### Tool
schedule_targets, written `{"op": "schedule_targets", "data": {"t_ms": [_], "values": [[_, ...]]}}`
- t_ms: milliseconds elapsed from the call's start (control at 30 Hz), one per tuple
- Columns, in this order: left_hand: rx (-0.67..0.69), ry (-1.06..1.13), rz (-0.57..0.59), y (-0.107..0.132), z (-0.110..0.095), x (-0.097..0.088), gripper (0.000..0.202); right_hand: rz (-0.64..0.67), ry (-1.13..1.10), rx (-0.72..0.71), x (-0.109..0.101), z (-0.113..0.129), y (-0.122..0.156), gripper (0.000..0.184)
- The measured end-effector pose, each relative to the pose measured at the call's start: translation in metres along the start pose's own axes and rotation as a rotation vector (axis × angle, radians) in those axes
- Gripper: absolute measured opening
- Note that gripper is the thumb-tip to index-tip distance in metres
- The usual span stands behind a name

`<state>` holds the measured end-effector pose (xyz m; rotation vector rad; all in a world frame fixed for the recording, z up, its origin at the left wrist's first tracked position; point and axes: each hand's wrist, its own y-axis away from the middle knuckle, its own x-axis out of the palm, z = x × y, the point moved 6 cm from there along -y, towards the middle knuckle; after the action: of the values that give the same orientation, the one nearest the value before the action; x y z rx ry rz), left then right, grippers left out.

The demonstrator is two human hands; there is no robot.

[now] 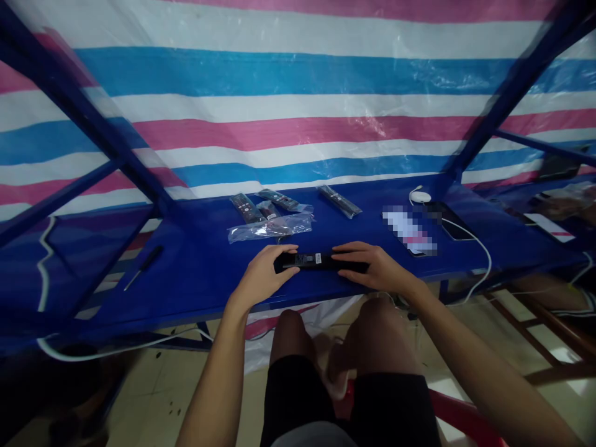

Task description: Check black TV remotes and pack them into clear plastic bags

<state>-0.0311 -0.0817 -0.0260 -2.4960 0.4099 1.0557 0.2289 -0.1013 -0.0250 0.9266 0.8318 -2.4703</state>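
A black remote control (pixel 309 261) lies crosswise between my hands, low over the front of the blue table, with a small white label and printing on its upturned face. My left hand (pixel 267 271) pinches its left end between thumb and fingers. At the other end, my right hand (pixel 375 267) grips it the same way. Just behind are remote controls in clear plastic bags: one on the left (pixel 246 208), another beside it (pixel 280 199), and a third further right (pixel 339 201). A crumpled clear bag (pixel 270 228) lies in front of the left group.
On the blue table (pixel 200 267) a screwdriver (pixel 144 267) lies at left. To the right are a phone with a blurred-out screen (pixel 410 231), a dark phone (pixel 451 221) and a white cable (pixel 487 267). Blue metal posts (pixel 88 118) frame a striped plastic sheet (pixel 302 74).
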Motion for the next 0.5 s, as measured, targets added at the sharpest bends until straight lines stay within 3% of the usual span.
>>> {"op": "schedule_targets", "data": {"t_ms": [200, 500], "values": [[-0.024, 0.024, -0.005, 0.001, 0.001, 0.0, 0.042, -0.005, 0.001, 0.145, 0.0, -0.012, -0.005, 0.043], [-0.122, 0.065, 0.025, 0.0, 0.005, -0.002, 0.039, 0.01, -0.082, 0.117, 0.008, -0.011, -0.017, 0.036]]}}
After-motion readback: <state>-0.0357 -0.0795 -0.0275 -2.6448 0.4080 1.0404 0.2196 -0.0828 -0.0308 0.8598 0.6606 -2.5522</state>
